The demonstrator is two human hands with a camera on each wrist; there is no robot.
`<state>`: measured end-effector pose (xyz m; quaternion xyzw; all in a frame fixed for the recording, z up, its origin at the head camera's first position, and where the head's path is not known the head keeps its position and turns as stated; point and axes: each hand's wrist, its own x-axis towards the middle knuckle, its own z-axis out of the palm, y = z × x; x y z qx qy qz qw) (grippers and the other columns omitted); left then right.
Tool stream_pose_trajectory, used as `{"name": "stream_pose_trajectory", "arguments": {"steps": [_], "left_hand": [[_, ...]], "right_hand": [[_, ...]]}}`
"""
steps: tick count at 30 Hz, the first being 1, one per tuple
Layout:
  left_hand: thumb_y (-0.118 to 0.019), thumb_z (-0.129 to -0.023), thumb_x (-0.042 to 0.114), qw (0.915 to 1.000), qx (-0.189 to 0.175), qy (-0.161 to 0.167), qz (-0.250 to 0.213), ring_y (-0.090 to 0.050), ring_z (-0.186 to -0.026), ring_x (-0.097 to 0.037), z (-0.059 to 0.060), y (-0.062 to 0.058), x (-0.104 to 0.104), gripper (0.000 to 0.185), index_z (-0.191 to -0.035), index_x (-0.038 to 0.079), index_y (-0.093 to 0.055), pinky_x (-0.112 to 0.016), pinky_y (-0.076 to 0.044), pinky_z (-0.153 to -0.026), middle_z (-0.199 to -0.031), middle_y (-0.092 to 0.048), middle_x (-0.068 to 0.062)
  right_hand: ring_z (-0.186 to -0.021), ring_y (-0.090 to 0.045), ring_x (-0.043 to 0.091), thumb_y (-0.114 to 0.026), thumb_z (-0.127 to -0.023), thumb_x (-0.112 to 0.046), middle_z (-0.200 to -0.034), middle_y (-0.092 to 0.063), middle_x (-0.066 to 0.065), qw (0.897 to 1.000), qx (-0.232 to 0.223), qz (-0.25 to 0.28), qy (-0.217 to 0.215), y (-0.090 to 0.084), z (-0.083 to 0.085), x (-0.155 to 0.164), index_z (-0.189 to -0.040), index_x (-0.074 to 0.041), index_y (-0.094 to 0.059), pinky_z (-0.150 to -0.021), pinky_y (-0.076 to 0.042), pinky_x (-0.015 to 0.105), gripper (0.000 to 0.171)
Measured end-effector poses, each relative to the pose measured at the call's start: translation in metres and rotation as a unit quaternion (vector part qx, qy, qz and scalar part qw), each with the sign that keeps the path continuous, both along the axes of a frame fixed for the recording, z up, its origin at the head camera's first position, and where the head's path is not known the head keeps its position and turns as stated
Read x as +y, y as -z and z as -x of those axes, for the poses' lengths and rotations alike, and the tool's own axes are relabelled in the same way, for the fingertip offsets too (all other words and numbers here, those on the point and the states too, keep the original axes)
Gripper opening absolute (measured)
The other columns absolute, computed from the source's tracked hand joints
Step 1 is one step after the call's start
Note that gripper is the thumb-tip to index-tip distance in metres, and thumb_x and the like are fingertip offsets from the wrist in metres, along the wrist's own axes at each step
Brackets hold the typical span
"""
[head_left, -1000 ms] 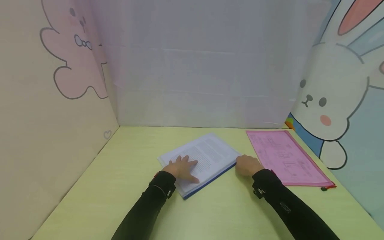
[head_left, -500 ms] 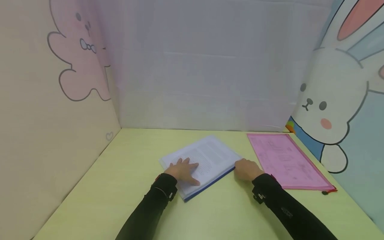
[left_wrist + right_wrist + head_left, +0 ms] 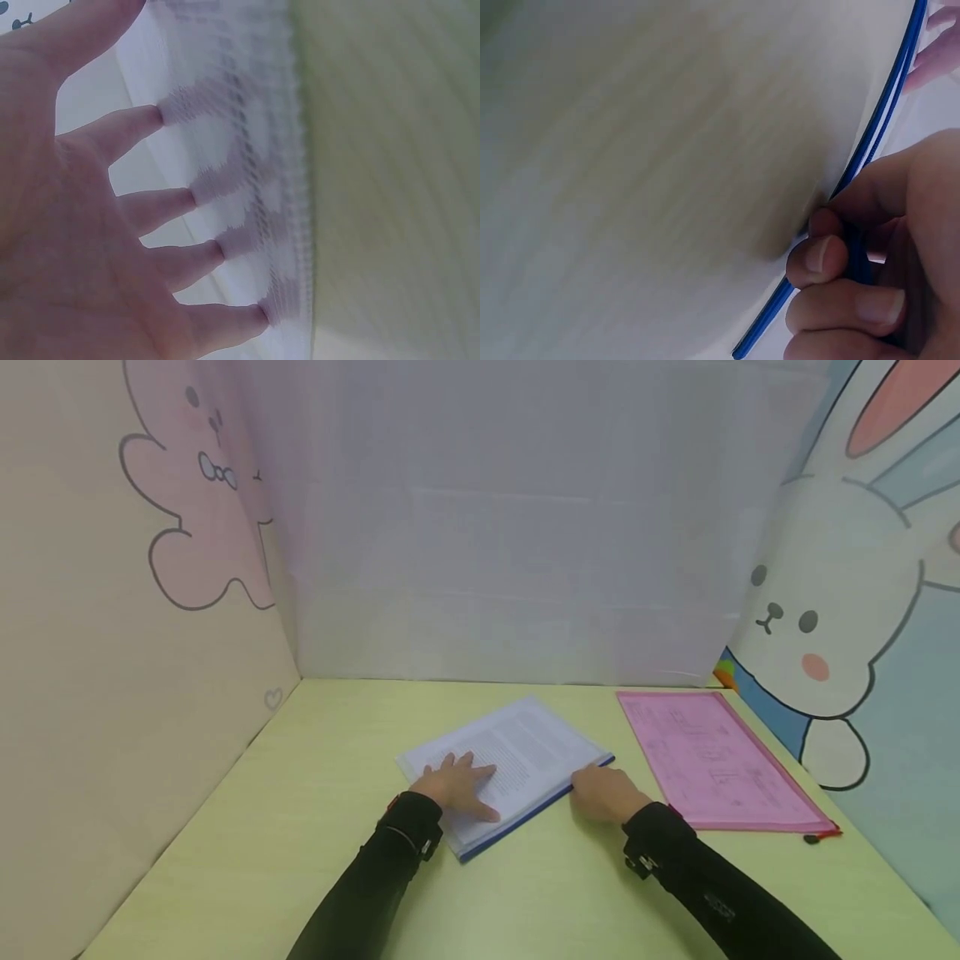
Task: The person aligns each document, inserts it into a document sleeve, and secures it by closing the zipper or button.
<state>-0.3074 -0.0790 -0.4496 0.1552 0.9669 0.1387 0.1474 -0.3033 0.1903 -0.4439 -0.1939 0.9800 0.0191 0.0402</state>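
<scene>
A clear blue-edged folder [image 3: 517,760] full of printed sheets lies at an angle on the yellow-green table [image 3: 337,752]. My left hand [image 3: 457,783] lies flat on its near left part, fingers spread and straight; the left wrist view shows those fingers [image 3: 150,202] pressing on the printed sheet [image 3: 247,150]. My right hand [image 3: 603,795] is at the folder's right blue edge. In the right wrist view its curled fingers [image 3: 847,285] pinch the blue edge strip [image 3: 870,150].
A pink zip folder [image 3: 712,760] lies to the right, near the rabbit-printed side wall [image 3: 847,593]. A pale back panel [image 3: 510,527] and a left wall [image 3: 112,652] box in the table.
My right hand has slid left and nearer along the folder's blue edge. The left hand has stayed flat on the sheets.
</scene>
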Motion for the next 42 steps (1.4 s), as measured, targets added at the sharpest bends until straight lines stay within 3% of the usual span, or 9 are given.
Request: {"name": "stream_pose_trajectory", "arguments": {"steps": [13, 42], "left_hand": [[-0.075, -0.082, 0.062, 0.9999, -0.004, -0.009, 0.008, -0.010, -0.153, -0.043, 0.000, 0.000, 0.000, 0.088, -0.157, 0.034, -0.040, -0.069, -0.012, -0.116, -0.168, -0.020, -0.012], [-0.075, -0.083, 0.061, 0.9999, -0.004, -0.007, 0.010, -0.011, -0.153, -0.045, -0.002, -0.004, 0.001, 0.087, -0.157, 0.032, -0.041, -0.071, -0.014, -0.115, -0.168, -0.020, -0.013]], "right_hand": [[-0.072, -0.051, 0.025, -0.056, -0.097, -0.012, -0.086, -0.062, 0.012, 1.000, -0.012, 0.007, 0.010, 0.001, 0.002, 0.000, -0.094, 0.001, -0.064, -0.069, -0.049, 0.046, 0.016], [-0.074, -0.051, 0.026, -0.057, -0.100, -0.015, -0.083, -0.058, 0.009, 0.999, -0.043, -0.004, 0.013, 0.002, -0.004, -0.017, -0.096, 0.001, -0.064, -0.070, -0.045, 0.043, 0.018]]}}
